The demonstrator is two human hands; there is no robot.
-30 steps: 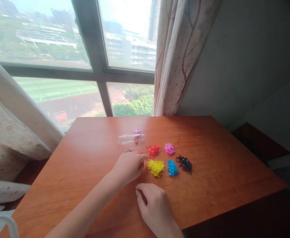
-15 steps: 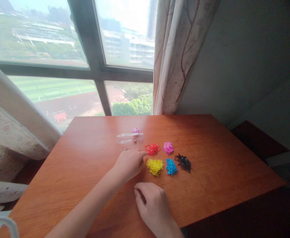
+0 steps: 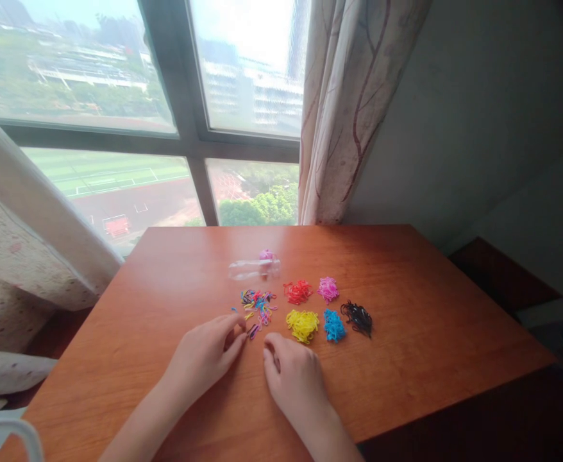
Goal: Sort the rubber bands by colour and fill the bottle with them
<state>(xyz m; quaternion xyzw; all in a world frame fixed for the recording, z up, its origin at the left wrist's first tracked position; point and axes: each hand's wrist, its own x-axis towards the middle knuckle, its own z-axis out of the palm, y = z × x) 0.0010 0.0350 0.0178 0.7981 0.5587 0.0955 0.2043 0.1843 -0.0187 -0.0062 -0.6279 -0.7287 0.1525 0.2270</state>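
Observation:
A mixed heap of small coloured rubber bands (image 3: pixel 257 306) lies on the wooden table (image 3: pixel 420 301). To its right sit sorted piles: red (image 3: pixel 297 292), pink (image 3: pixel 328 289), yellow (image 3: pixel 303 325), blue (image 3: pixel 334 325) and black (image 3: pixel 357 317). My left hand (image 3: pixel 204 355) rests on the table just below the mixed heap, fingers curled in a pinch near a band at the heap's edge. My right hand (image 3: pixel 294 380) lies close beside it, fingers curled under, below the yellow pile. What either hand holds is hidden.
A clear plastic bottle (image 3: pixel 253 269) lies on its side behind the mixed heap, with a pink bit by its mouth. Beyond the table are a window and a curtain (image 3: pixel 353 109). A cushion (image 3: pixel 16 256) lies to the left. The table's right edge drops off to a dark ledge.
My left hand has drawn back towards me from the mixed heap, uncovering it. My right hand has shifted slightly forward.

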